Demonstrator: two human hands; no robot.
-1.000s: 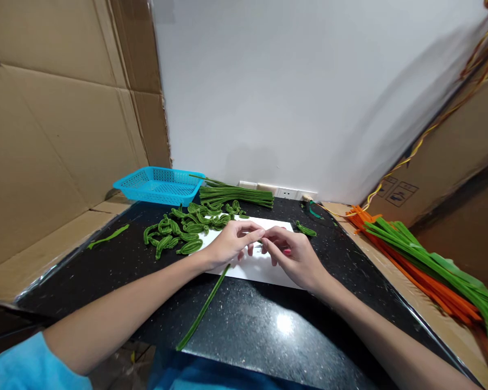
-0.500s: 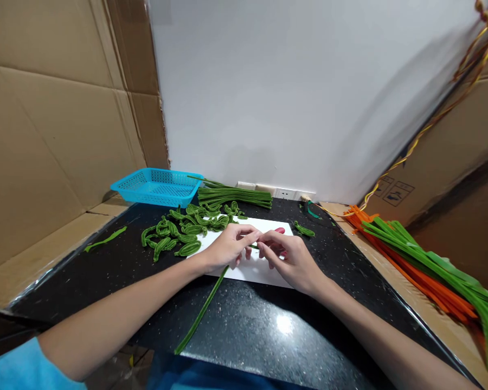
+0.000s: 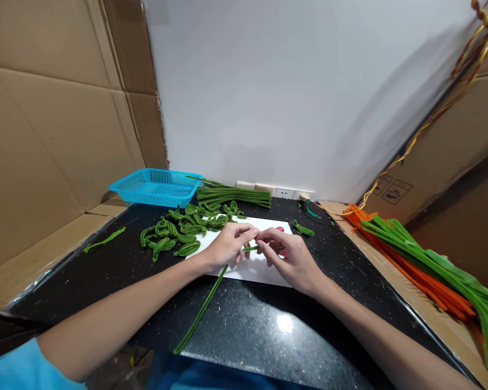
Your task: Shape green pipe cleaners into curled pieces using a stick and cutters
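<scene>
Over the white paper sheet [image 3: 264, 271], in the middle of the black countertop [image 3: 268, 330], the left hand [image 3: 226, 248] and the right hand [image 3: 293, 261] meet fingertip to fingertip. Both are closed in a pinch on one green pipe cleaner [image 3: 203, 310]. Its short far end shows between the fingers and points to the right. Its long axis runs from the left hand diagonally toward near left, and the free tip lies at the near edge of the countertop.

Compared with one second ago, the hands are almost in the same place, and the short end shows a little more between the fingertips. The long tail keeps nearly the same line.

Left of the sheet lies one heap of folded green pieces [image 3: 179, 234], more than a dozen. One single folded piece [image 3: 303, 229] lies right of the sheet. Farther stand one blue basket [image 3: 154, 187] and one bundle of straight green stems [image 3: 236, 195]. At far right lies a heap of orange and green stems [image 3: 431, 271].
</scene>
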